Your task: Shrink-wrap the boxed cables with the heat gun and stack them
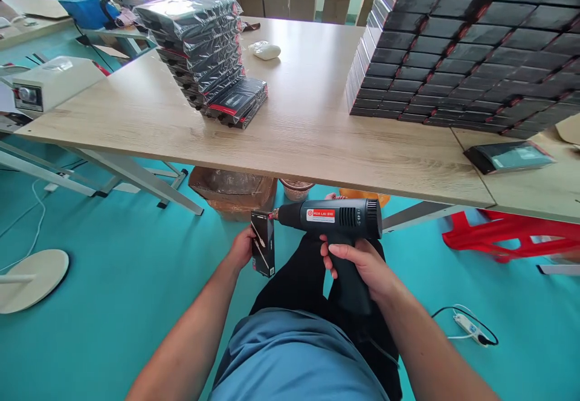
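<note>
My right hand [356, 262] is wrapped round the handle of a dark heat gun [339, 217] with a red and white label. Its nozzle points left at a small black box [263, 247] with a cable pictured on it. My left hand [242, 247] grips that box by its left side, in front of the table edge and above my lap. The nozzle tip is very near the box's upper right edge; whether they touch I cannot tell. Loosely film-wrapped black boxes [194, 44] form a stack on the table at the left.
Many shiny black boxes [453, 57] make a large stack at the table's right, with a single box [510, 156] before it. A white pouch [265, 50] lies on the table [312, 117]. Below stand a carton [235, 198] and a red stool [512, 238]. A power strip [471, 327] lies on the floor.
</note>
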The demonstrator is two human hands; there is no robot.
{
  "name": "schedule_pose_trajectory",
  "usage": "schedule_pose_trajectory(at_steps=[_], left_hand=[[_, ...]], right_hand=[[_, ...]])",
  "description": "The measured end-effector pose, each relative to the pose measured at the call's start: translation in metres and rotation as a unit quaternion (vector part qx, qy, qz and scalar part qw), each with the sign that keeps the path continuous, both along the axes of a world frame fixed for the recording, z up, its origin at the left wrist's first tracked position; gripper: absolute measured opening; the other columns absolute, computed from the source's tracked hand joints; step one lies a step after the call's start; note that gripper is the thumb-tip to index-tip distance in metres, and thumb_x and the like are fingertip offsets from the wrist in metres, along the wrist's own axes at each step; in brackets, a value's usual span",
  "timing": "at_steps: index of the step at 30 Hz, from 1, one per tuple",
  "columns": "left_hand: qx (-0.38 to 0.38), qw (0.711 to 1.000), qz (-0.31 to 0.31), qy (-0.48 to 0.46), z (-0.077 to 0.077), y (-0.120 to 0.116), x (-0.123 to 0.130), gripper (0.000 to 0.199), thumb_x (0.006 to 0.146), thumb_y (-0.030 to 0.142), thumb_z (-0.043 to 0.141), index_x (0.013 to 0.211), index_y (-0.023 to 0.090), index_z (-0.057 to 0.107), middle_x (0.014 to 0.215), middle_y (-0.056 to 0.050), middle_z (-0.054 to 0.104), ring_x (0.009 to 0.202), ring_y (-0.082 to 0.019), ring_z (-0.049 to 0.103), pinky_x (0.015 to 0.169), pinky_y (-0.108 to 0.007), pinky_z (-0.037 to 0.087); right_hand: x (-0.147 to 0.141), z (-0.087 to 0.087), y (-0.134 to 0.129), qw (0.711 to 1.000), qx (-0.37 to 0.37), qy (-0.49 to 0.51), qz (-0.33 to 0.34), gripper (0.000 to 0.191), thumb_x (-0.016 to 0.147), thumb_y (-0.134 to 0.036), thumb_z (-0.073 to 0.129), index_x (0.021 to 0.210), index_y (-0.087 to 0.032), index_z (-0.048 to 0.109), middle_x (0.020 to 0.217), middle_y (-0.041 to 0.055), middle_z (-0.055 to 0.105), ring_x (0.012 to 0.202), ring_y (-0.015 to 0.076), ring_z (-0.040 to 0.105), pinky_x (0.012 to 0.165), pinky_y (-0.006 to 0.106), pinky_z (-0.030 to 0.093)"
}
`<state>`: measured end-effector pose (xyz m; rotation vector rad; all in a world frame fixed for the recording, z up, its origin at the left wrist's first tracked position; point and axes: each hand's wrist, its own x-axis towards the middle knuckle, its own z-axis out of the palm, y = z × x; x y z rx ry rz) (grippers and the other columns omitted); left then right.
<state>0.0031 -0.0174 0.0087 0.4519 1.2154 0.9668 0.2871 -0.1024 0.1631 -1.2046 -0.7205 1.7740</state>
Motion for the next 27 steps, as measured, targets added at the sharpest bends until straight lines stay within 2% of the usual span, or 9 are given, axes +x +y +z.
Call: schedule_pose_trajectory(at_steps=[7, 11, 16, 19, 20, 22, 24, 25, 27], left_hand=[[-0.008, 1.000, -0.016, -0.017, -0.003, -0.002, -0.002, 0.029, 0.056, 0.014, 0.056, 0.083, 0.016, 0.068, 0.061, -0.001, 0.064, 0.050, -0.020, 0.059, 0.048, -0.029, 0.046], [-0.030, 0.999, 0.013, -0.036, -0.009, 0.003, -0.004, 0.029, 0.056, 0.012, 0.055, 0.082, 0.016, 0.068, 0.063, -0.003, 0.065, 0.050, -0.020, 0.059, 0.048, -0.030, 0.046], [-0.061, 0.993, 0.087, -0.060, -0.015, 0.010, -0.013, 0.019, 0.058, 0.010, 0.056, 0.074, 0.017, 0.063, 0.057, -0.001, 0.061, 0.045, -0.020, 0.057, 0.046, -0.030, 0.044], [-0.074, 0.990, 0.107, -0.057, -0.013, 0.012, -0.021, 0.005, 0.070, 0.016, 0.059, 0.075, 0.018, 0.061, 0.056, -0.001, 0.058, 0.044, -0.018, 0.054, 0.044, -0.028, 0.043], [-0.077, 0.990, 0.104, -0.057, -0.010, 0.011, -0.023, 0.004, 0.077, 0.022, 0.060, 0.076, 0.018, 0.061, 0.058, -0.001, 0.058, 0.044, -0.018, 0.055, 0.044, -0.029, 0.043], [-0.077, 0.990, 0.091, -0.072, -0.004, 0.010, -0.026, 0.024, 0.088, 0.041, 0.061, 0.084, 0.018, 0.063, 0.067, -0.005, 0.064, 0.051, -0.020, 0.060, 0.045, -0.029, 0.046], [-0.080, 0.986, 0.079, -0.120, 0.004, 0.006, -0.028, 0.046, 0.090, 0.062, 0.059, 0.097, 0.016, 0.065, 0.084, -0.011, 0.070, 0.067, -0.024, 0.068, 0.049, -0.031, 0.051], [-0.082, 0.982, 0.073, -0.156, 0.008, 0.004, -0.028, 0.053, 0.090, 0.066, 0.056, 0.103, 0.016, 0.065, 0.094, -0.015, 0.071, 0.076, -0.027, 0.070, 0.050, -0.031, 0.052], [-0.086, 0.968, 0.052, -0.231, 0.014, 0.001, -0.027, 0.056, 0.094, 0.065, 0.051, 0.114, 0.014, 0.065, 0.108, -0.020, 0.070, 0.090, -0.029, 0.071, 0.052, -0.030, 0.053]], right_hand=[[0.000, 0.002, 0.012, 1.000, -0.011, -0.014, 0.005, 0.032, 0.078, -0.033, 0.081, 0.103, -0.014, 0.076, 0.085, 0.0067, 0.073, 0.067, 0.0169, 0.065, 0.053, 0.027, 0.053], [-0.006, 0.001, 0.012, 0.999, -0.018, -0.025, 0.037, 0.030, 0.077, -0.031, 0.080, 0.101, -0.014, 0.075, 0.082, 0.0059, 0.073, 0.065, 0.0164, 0.065, 0.053, 0.027, 0.053], [-0.017, -0.011, -0.016, 0.986, -0.070, -0.059, 0.142, 0.021, 0.071, -0.024, 0.080, 0.089, -0.016, 0.071, 0.066, 0.0003, 0.067, 0.056, 0.0162, 0.062, 0.047, 0.027, 0.049], [-0.020, -0.019, -0.036, 0.980, -0.097, -0.054, 0.166, 0.019, 0.072, -0.023, 0.079, 0.088, -0.016, 0.070, 0.068, 0.0002, 0.068, 0.056, 0.0158, 0.062, 0.049, 0.027, 0.048], [-0.019, -0.021, -0.041, 0.981, -0.102, -0.045, 0.160, 0.020, 0.072, -0.024, 0.079, 0.089, -0.016, 0.071, 0.070, 0.0010, 0.069, 0.057, 0.0158, 0.062, 0.050, 0.027, 0.049], [-0.014, -0.024, -0.048, 0.985, -0.113, -0.016, 0.130, 0.026, 0.072, -0.028, 0.081, 0.093, -0.014, 0.073, 0.074, 0.0031, 0.071, 0.059, 0.0161, 0.063, 0.051, 0.027, 0.049], [-0.007, -0.027, -0.051, 0.989, -0.124, 0.017, 0.085, 0.033, 0.073, -0.031, 0.083, 0.099, -0.013, 0.074, 0.079, 0.0053, 0.072, 0.062, 0.0163, 0.064, 0.051, 0.026, 0.049], [-0.003, -0.029, -0.052, 0.989, -0.129, 0.035, 0.057, 0.035, 0.074, -0.032, 0.083, 0.102, -0.013, 0.075, 0.082, 0.0061, 0.072, 0.063, 0.0163, 0.064, 0.052, 0.025, 0.050], [0.005, -0.033, -0.051, 0.987, -0.141, 0.073, -0.002, 0.034, 0.076, -0.032, 0.083, 0.104, -0.014, 0.076, 0.085, 0.0069, 0.072, 0.066, 0.0158, 0.064, 0.052, 0.024, 0.051]])
